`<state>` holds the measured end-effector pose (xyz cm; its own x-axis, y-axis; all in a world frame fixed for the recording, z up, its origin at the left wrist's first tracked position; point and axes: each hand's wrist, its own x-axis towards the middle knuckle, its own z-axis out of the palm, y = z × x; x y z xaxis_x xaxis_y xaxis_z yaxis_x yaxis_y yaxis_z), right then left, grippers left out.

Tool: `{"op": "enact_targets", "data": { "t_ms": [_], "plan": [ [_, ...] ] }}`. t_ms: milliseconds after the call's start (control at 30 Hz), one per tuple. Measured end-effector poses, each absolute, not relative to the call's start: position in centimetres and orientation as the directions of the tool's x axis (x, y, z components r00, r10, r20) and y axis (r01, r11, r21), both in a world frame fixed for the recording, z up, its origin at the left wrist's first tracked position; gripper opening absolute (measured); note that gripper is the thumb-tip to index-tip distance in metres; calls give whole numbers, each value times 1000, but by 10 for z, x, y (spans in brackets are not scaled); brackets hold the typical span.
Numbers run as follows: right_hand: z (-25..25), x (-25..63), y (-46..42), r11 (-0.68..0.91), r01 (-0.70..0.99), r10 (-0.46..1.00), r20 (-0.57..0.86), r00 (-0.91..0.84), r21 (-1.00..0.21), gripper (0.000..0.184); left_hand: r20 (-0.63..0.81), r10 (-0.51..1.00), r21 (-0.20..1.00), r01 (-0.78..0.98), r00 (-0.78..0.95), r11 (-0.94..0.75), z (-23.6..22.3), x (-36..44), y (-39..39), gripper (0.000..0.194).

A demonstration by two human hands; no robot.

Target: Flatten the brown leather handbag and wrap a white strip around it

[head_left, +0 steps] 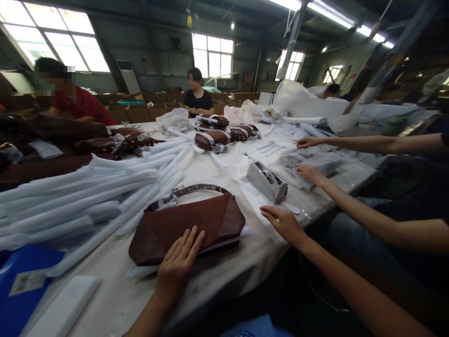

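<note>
A brown leather handbag [189, 227] lies on the table in front of me, its patterned strap [203, 188] arched behind it. White wrapping shows under its lower edge. My left hand [180, 257] rests flat on the near side of the bag, fingers stretched out. To the right of the bag, my right hand [284, 227] hovers over or touches the white sheet at the table's edge; which one I cannot tell. Its fingers are extended, and nothing shows in them. Just beyond it stands a grey tape dispenser [268, 182].
Rolled white paper [115, 187] is heaped at left, with brown bags [52, 140] behind it. A blue packet [28, 281] and a white box [65, 306] lie front left. More wrapped bags [213, 139] sit farther back. A co-worker's hands [312, 175] handle plastic bags at right.
</note>
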<state>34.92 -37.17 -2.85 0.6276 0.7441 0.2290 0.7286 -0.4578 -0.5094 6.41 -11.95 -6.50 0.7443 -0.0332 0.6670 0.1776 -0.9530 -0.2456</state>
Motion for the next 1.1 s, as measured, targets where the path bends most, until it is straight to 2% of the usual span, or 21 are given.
{"op": "enact_targets", "data": {
  "t_ms": [67,133,200,267,400,533,633,700,767,833,867,967,1033,1100],
  "plan": [
    [-36,372,-373,-474,797,761,280,585,-374,37,667,-17,-226,181,745,-957,-66,64,-120,64],
    [-45,385,-369,-484,818,783,264,564,-312,38,659,-13,-220,176,752,-960,-67,64,-121,65],
    [-52,391,-364,-469,847,810,260,526,-252,31,655,-10,-215,173,756,-961,-67,63,-121,67],
    [-54,392,-359,-423,878,840,266,472,-222,22,661,-10,-209,172,750,-963,-66,63,-122,67],
    [-46,390,-353,-355,906,842,343,416,-228,23,674,-7,-191,166,739,-967,-62,64,-124,71],
    [-35,372,-353,-325,903,792,441,422,-282,28,688,-13,-178,152,726,-972,-51,67,-120,78],
    [-29,336,-362,-242,878,784,449,427,-413,30,719,33,-140,191,694,-972,-33,71,-112,82],
    [-21,304,-372,-155,819,845,355,400,-552,29,747,95,-95,247,658,-964,-20,73,-106,79],
    [-9,276,-381,-86,730,947,171,271,-678,29,768,166,-46,312,619,-949,-9,76,-100,72],
    [1,260,-384,-64,650,991,29,130,-757,28,774,220,-7,356,593,-935,-2,78,-96,66],
    [3,258,-382,-66,633,992,17,123,-772,28,773,236,5,367,588,-930,0,78,-94,65],
    [-8,272,-362,-131,697,926,165,341,-705,31,764,250,21,364,595,-931,-2,79,-94,66],
    [-28,288,-341,-255,774,856,236,460,-580,38,759,244,20,353,604,-935,-6,78,-97,68],
    [-50,298,-320,-398,812,837,193,512,-427,55,753,234,14,341,615,-940,-9,78,-99,70]
  ]
}}
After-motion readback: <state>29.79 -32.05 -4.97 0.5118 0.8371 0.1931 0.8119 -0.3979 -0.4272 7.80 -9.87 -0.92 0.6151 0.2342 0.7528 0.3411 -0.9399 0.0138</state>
